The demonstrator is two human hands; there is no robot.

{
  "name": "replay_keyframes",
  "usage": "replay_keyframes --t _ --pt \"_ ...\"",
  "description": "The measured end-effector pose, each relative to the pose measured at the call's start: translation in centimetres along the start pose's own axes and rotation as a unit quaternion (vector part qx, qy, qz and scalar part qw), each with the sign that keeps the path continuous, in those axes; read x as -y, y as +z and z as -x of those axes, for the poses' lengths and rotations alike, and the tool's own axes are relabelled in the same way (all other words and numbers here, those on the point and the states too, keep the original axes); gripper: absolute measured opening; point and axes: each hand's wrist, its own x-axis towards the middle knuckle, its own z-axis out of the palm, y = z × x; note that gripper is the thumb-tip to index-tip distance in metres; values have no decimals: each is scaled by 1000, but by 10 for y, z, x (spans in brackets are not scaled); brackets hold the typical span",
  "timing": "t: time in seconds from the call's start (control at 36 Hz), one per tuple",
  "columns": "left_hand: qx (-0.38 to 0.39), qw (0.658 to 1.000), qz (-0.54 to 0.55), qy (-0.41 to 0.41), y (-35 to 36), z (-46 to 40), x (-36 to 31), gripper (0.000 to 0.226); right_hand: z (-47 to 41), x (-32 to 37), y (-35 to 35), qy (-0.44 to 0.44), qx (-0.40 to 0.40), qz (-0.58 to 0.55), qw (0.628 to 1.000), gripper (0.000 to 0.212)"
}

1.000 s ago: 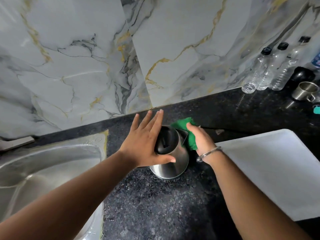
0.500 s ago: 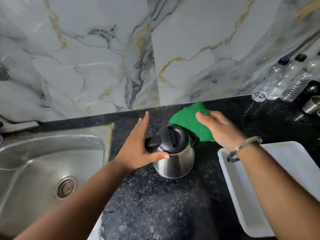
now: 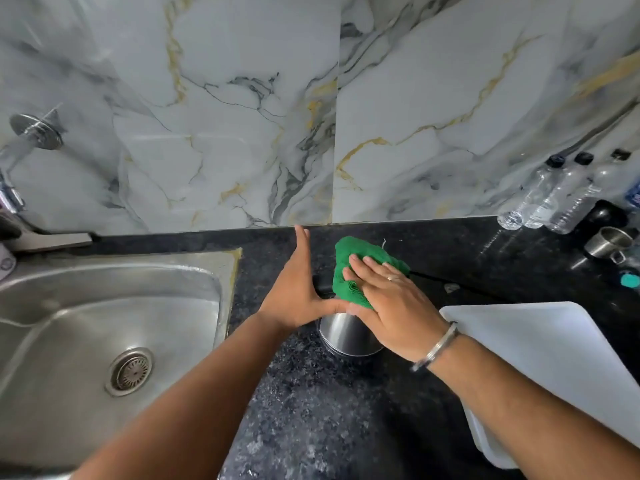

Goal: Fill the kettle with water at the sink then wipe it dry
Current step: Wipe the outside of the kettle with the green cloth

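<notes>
Around me on the black speckled stone bench (image 3: 311, 410) I see three clear plastic bottles with dark caps (image 3: 550, 195) standing in a row against the white marble-patterned wall (image 3: 242, 116) at the far right, and just in front of them one small steel cup (image 3: 607, 241) tipped so its mouth faces me; I cannot tell whether anything is in it or in the bottles. One white plastic tray (image 3: 540, 355) lies to my right, and my right forearm crosses its near corner and hides part of it. One stainless steel sink (image 3: 86, 323) sits to my left with one round drain (image 3: 129, 371) in its basin, which holds nothing else, and a steel tap fitting (image 3: 36, 130) is mounted on the wall above it. The round stainless steel kettle (image 3: 346, 336) stands upright on the bench between the sink and the tray, most of its top hidden by my hands. My left hand (image 3: 298, 292) is open, fingers straight, its palm braced against the kettle's left side. My right hand (image 3: 388, 296) lies flat, fingers spread, pressing one crumpled green cloth (image 3: 349, 261) onto the kettle's top, a steel bangle (image 3: 438, 344) on that wrist.
</notes>
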Motion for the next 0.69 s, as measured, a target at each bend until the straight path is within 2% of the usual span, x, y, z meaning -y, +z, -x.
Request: replay_keyframes --t 0.11,0.17,0.22,0.28,0.33,0.42,0.44,0.47,0.53,0.61,0.69 --pt "14 999 -7 29 -3 -1 -1 163 24 -9 -11 11 10 -58 998 53" --pt "26 999 -28 31 -6 -1 -4 163 24 -20 -26 73 17 -125 989 52" --pt "39 994 -98 32 -9 -1 -7 164 19 -44 -44 155 21 -248 956 53" --pt "42 983 -175 38 -11 -2 -12 161 11 -74 -57 228 7 -378 897 61" --pt "35 975 -215 53 -12 -4 -19 158 0 -104 -62 288 -58 -487 822 70" --pt "30 966 -242 83 -7 -13 -31 154 -20 -129 -59 282 -118 -691 655 52" --pt "33 963 -252 92 -5 -17 -33 153 -28 -130 -56 282 -111 -725 619 51" --pt "39 958 -265 99 -2 -20 -35 151 -36 -131 -50 280 -95 -745 598 51" --pt "46 951 -290 101 3 -24 -34 150 -50 -130 -29 280 -47 -756 590 50" --pt "41 948 -302 96 5 -27 -28 150 -65 -123 6 324 44 -714 619 53" --pt "39 950 -296 91 6 -28 -24 149 -75 -124 33 353 106 -674 640 43"
